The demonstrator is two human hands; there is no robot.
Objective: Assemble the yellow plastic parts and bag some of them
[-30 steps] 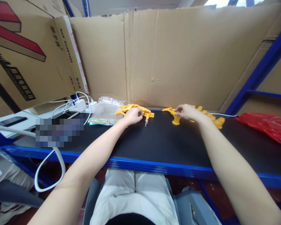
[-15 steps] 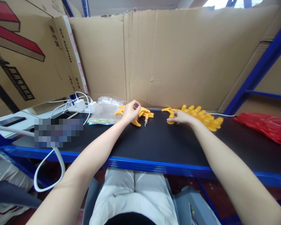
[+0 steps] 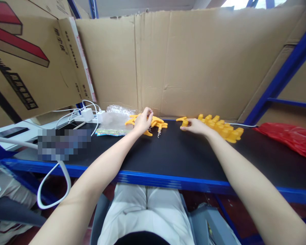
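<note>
Reaching across a black surface [image 3: 168, 153] edged in blue, with both bare arms stretched toward a cardboard wall [image 3: 193, 61] at the back. Left hand [image 3: 142, 120] raised just over a heap of flat orange plastic pieces [image 3: 158, 122], grip pinched narrow at thumb and forefinger on what looks like a small metal spring [image 3: 150, 127], too fine to tell for certain; one curved orange piece [image 3: 148, 133] showing just below the hand, a second thin spring [image 3: 158, 133] hanging at the near edge of the heap. Right hand [image 3: 196, 126] low on the surface, fingers curled in a close grip around a small orange plastic part [image 3: 185, 123], beside a flat orange piece [image 3: 181, 119] and just left of a row of stubby orange plastic parts [image 3: 223, 128] lined along the foot of the cardboard. Lying left of the heap, a clear bubble-wrap bag [image 3: 116, 117] over a colourful printed sheet [image 3: 109, 132], then a white power strip [image 3: 89, 115] with looping white cables [image 3: 54, 185]. Resting at the far right, a red plastic bag [image 3: 290, 139] under a blue shelving upright [image 3: 283, 75]. Leaning at upper left, a printed cardboard carton [image 3: 28, 58]. Seen below the surface edge, light trousers [image 3: 145, 211] of the seated person
</note>
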